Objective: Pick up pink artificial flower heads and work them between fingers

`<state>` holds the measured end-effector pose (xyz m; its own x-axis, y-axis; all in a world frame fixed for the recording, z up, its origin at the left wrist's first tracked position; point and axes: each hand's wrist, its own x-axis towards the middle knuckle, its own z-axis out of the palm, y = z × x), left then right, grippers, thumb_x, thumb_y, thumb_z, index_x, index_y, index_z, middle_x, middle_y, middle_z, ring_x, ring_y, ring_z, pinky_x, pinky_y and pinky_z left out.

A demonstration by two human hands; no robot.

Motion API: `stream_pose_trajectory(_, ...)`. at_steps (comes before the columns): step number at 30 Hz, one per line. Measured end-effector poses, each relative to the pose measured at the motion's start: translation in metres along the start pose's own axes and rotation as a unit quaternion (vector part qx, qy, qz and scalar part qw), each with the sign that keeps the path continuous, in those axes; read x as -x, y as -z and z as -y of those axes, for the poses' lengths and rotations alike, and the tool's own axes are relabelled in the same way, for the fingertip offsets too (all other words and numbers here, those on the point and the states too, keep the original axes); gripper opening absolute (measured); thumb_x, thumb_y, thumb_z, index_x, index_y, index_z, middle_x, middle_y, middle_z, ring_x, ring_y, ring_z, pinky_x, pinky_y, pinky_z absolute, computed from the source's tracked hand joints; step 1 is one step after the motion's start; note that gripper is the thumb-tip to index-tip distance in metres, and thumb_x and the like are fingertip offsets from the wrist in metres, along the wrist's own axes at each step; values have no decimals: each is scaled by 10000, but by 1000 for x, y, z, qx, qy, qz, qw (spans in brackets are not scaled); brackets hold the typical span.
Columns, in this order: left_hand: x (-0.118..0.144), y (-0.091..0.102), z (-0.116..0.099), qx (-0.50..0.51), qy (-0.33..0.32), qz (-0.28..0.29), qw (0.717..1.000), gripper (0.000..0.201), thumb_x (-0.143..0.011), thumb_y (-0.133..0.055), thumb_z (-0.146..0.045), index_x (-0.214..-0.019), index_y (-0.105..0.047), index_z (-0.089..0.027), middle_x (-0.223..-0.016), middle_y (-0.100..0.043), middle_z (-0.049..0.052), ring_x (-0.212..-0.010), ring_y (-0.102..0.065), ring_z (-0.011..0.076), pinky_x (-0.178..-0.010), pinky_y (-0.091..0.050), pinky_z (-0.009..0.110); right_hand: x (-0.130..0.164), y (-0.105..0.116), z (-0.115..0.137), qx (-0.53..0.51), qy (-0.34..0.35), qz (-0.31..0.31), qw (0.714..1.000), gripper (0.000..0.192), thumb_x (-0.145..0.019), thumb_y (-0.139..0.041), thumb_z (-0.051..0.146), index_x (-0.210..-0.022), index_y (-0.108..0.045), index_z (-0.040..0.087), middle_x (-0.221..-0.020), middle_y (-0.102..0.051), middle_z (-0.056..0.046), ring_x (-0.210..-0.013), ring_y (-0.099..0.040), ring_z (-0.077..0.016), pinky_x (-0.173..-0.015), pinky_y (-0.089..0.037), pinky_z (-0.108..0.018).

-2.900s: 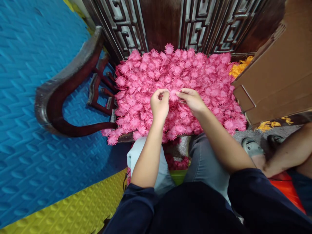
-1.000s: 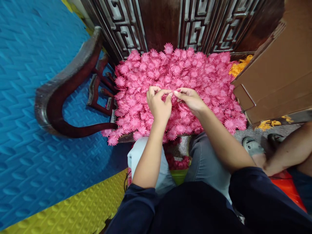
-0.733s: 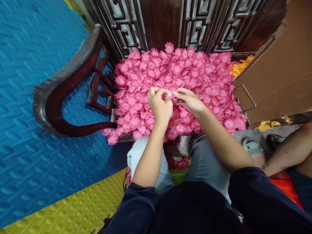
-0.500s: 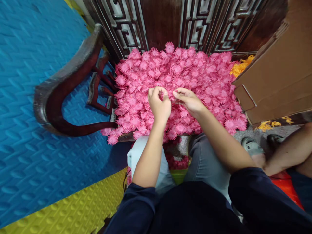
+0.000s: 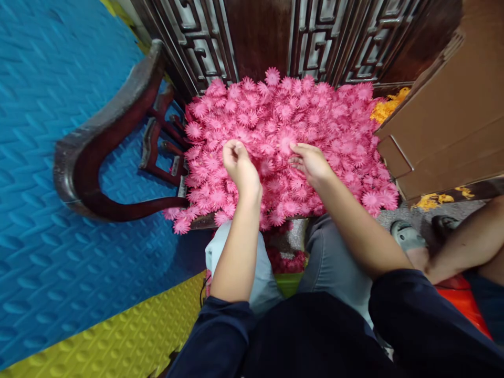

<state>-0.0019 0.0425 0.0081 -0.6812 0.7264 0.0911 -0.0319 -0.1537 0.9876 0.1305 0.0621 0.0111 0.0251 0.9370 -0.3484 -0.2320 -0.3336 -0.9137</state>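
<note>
A thick heap of pink artificial flowers (image 5: pixel 338 131) covers the dark wooden seat in front of me. Between the thumb and fingers of my right hand (image 5: pixel 312 164) is the edge of a single pink flower (image 5: pixel 286 143), raised over the heap and slightly blurred. My left hand (image 5: pixel 241 165) hovers to the left of it, fingers curled in with thumb and forefinger close together. Whatever that hand may pinch is too small to make out. The two hands are apart, both above the flowers.
A curved wooden armrest (image 5: pixel 82 157) rises at the left over blue mat flooring (image 5: pixel 35 210). Carved wooden panels (image 5: pixel 262 37) stand behind the heap. At the right are a cardboard box (image 5: pixel 444 115), some orange petals (image 5: pixel 389 106) and another person's arm (image 5: pixel 468 241).
My hands have drawn apart from a near-touching position. The left went leftward and the right slightly rightward, where a pink flower now shows at its fingertips.
</note>
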Motion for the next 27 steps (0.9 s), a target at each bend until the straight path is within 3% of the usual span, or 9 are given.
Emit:
stream_pose_trajectory(2, -11, 3, 5, 1, -7, -28, 1000, 47, -865, -462, -200, -819, -472, -207, -803, -528, 3, -741, -521, 98, -712, -434, 214, -2, 4, 3, -4, 4, -21, 1000, 156, -707, -680, 176, -666, -530, 169, -573, -514, 71, -481, -502, -50, -488, -328, -193)
stream_pose_trajectory(3, -16, 4, 8, 8, 19, -34, 999, 21, -861, -472, -204, -845, -485, -208, -831, -543, 7, -752, -535, 96, -723, -439, 217, -2, 5, 4, 5, 14, -21, 1000, 155, -697, -689, 173, -662, -538, 165, -572, -516, 70, -479, -499, -48, -483, -328, -191)
stream_pose_trajectory(6, -25, 1, 13, 38, 177, -24, 983, 96, -858, -440, -135, -908, -488, -201, -840, -559, 8, -661, -535, 78, -710, -448, 232, -2, 5, 3, 31, 44, -12, 998, 152, -691, -697, 185, -639, -556, 161, -562, -524, 65, -476, -492, -44, -477, -329, -186)
stream_pose_trajectory(8, -23, -3, 15, 35, 205, -18, 978, 168, -840, -454, -92, -965, -475, -201, -842, -565, 2, -640, -534, 72, -717, -450, 231, -1, 3, 1, 40, 42, -9, 998, 147, -699, -685, 183, -625, -560, 161, -554, -521, 63, -476, -497, -46, -475, -327, -184)
stream_pose_trajectory(11, -8, -8, 14, -19, 71, 10, 997, 281, -795, -551, -86, -1038, -486, -212, -828, -565, -10, -718, -559, 91, -761, -444, 225, 1, -1, -2, 43, 34, -8, 998, 168, -699, -679, 163, -596, -546, 164, -539, -509, 66, -478, -506, -49, -473, -328, -183)
stream_pose_trajectory(13, 3, -9, 13, -78, -35, 71, 994, 299, -773, -601, -99, -1039, -529, -214, -806, -564, -12, -749, -561, 108, -779, -444, 236, 3, -2, -2, 43, 40, -2, 998, 180, -707, -672, 162, -583, -541, 164, -528, -505, 69, -482, -503, -46, -473, -329, -179)
stream_pose_trajectory(17, 13, -6, 9, -203, -187, 202, 940, 225, -728, -699, -170, -946, -672, -220, -893, -597, 23, -864, -560, 158, -853, -437, 292, 6, -1, 0, 29, 41, 36, 998, 151, -728, -674, 233, -621, -594, 163, -557, -558, 57, -508, -516, -49, -499, -351, -180)
stream_pose_trajectory(21, 12, -5, 7, -273, -230, 172, 918, 203, -712, -737, -241, -914, -735, -261, -929, -605, 39, -941, -542, 208, -900, -409, 350, 5, 1, 0, 0, 31, 91, 995, 147, -707, -714, 301, -684, -650, 171, -638, -621, 38, -529, -525, -48, -537, -392, -188)
stream_pose_trajectory(27, 13, -7, 6, -263, -236, 148, 924, 67, -722, -732, -287, -785, -749, -272, -868, -672, 17, -911, -556, 213, -900, -392, 374, 5, 0, 0, -36, 37, 109, 993, 139, -763, -675, 315, -722, -654, 185, -643, -623, 33, -557, -560, -56, -548, -413, -186)
